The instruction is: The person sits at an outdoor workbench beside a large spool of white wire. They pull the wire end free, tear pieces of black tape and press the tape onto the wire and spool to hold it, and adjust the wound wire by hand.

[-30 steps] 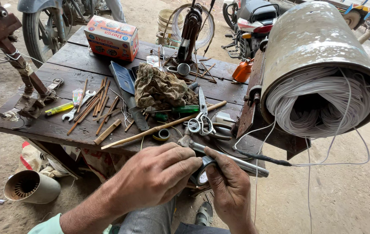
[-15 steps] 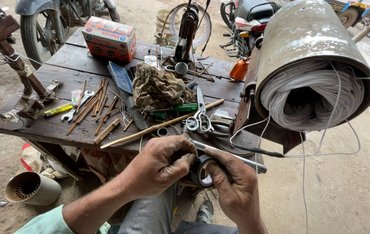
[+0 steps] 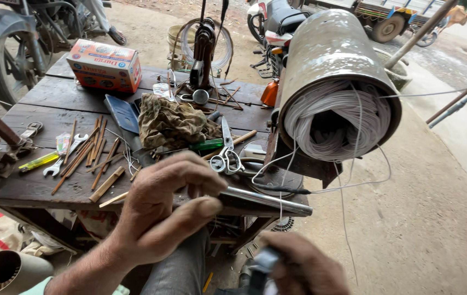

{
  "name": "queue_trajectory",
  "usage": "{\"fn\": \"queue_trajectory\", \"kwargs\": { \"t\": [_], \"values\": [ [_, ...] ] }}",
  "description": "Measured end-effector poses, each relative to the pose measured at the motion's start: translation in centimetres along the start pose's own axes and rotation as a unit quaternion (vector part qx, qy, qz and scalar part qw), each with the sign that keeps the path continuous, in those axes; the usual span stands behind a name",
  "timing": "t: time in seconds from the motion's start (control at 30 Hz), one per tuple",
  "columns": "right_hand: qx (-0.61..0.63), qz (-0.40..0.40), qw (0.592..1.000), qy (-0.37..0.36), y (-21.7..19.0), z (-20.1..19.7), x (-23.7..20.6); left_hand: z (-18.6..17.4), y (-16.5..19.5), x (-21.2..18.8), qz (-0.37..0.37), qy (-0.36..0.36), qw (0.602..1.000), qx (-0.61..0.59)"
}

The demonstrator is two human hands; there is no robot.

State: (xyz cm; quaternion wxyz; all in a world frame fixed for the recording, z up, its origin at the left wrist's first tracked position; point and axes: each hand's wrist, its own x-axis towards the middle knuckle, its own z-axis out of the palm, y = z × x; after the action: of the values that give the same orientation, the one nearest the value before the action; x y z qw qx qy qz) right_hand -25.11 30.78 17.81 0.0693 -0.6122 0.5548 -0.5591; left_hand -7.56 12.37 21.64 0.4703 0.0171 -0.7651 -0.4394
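My left hand (image 3: 162, 210) is raised in front of the dark wooden table (image 3: 36, 186), its thumb and fingers pinching the end of a slim metal rod (image 3: 269, 200) that points right. Low at the frame's bottom edge, my right hand (image 3: 299, 267) grips a roll of dark tape (image 3: 261, 270), partly blurred. White wire (image 3: 343, 180) trails down from a coil inside a big metal drum (image 3: 332, 65) on the right and hangs near the rod's tip.
On the table lie scissors (image 3: 227, 153), a crumpled rag (image 3: 173, 123), several wooden sticks (image 3: 88, 155), a spanner (image 3: 61, 161), an orange box (image 3: 105, 65) and a dark upright tool (image 3: 203, 52). Motorbikes stand behind. A grey pipe (image 3: 4, 273) lies bottom left.
My hands have come apart: the right one dropped down and right with the tape, while the left stayed up holding the rod. The view has shifted closer.
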Motion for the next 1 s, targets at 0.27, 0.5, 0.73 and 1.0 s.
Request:
{"fn": "queue_trajectory", "kwargs": {
  "t": [0.27, 0.5, 0.73, 1.0],
  "values": [
    [0.365, 0.140, 0.915, 0.100, 4.6, -1.5, 1.5, 3.1, 2.9, 3.5, 0.034, -0.070, 0.991, 0.107],
    [0.397, 0.124, 0.906, 0.075, 4.5, -1.8, 3.6, 4.7, 2.9, 4.9, -0.001, -0.103, 0.988, 0.117],
    [0.411, 0.106, 0.902, 0.074, 4.1, -1.7, 4.1, 4.7, 2.8, 5.1, -0.008, -0.121, 0.990, 0.070],
    [0.388, 0.043, 0.919, 0.052, 5.4, -2.0, 3.0, 4.6, 2.2, 5.3, 0.025, -0.104, 0.990, 0.096]
  ]
}}
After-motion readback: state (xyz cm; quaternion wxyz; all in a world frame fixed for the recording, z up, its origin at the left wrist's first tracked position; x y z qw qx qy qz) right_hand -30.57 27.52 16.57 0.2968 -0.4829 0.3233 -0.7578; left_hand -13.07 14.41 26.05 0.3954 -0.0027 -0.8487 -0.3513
